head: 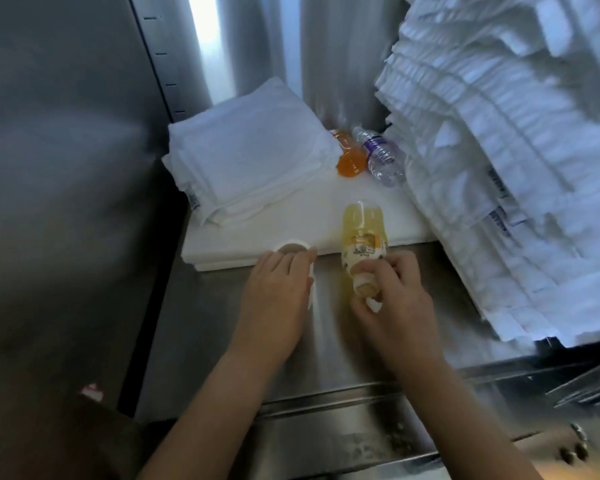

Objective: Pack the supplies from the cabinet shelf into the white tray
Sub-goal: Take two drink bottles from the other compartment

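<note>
Lying neck-first in the right hand [392, 299]'s grip, yellow bottle [361, 240].

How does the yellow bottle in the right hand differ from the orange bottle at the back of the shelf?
The yellow bottle is gripped at its neck by the right hand; the orange bottle is untouched. The yellow bottle lies near the front, partly on the white tray; the orange bottle lies farther back beside a clear water bottle. The yellow bottle holds pale liquid, the orange bottle a deeper colour. Both lie on their sides.
</note>
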`<control>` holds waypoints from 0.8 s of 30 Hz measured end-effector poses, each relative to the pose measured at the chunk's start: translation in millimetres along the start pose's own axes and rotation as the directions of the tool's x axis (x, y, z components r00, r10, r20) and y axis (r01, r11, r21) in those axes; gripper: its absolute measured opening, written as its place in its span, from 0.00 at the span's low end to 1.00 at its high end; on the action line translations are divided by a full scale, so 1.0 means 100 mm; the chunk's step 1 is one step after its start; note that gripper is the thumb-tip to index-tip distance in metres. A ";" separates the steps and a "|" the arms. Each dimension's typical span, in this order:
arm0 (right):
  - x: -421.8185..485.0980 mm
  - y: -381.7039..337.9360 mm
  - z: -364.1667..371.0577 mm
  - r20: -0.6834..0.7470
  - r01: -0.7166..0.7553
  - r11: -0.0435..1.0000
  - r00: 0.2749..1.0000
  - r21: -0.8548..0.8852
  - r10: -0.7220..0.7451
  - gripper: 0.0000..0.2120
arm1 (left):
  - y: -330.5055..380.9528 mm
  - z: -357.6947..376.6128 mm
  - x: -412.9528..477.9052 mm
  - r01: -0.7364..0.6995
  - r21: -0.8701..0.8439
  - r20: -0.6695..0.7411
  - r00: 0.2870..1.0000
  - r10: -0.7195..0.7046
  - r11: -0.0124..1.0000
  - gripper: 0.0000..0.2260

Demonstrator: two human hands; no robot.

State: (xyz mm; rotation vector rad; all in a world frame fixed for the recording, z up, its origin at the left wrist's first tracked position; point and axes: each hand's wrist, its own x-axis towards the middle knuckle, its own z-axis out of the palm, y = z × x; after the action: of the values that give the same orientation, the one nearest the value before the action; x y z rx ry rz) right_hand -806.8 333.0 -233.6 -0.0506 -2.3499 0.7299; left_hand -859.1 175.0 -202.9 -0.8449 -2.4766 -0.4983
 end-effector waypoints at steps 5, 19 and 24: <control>-0.12 -0.25 -0.10 -0.116 -0.014 0.998 0.993 0.067 0.022 0.14 | 0.02 -0.03 -0.07 -0.017 -0.001 -0.044 0.999 0.017 1.000 0.19; -0.24 -0.49 -0.64 -0.047 0.078 0.996 0.996 0.050 -0.075 0.14 | 0.49 -0.40 -0.48 -0.063 0.041 0.012 0.998 0.062 0.997 0.20; -0.29 -0.42 -0.87 0.106 0.105 0.994 0.988 0.027 -0.108 0.13 | 0.82 -0.57 -0.72 -0.005 0.115 0.031 1.000 0.001 0.993 0.20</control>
State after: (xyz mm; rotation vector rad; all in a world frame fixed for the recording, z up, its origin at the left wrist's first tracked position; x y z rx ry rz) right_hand -725.1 333.9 -175.1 0.1261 -2.4252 0.7215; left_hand -738.3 174.8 -179.9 -0.8161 -2.5048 -0.3403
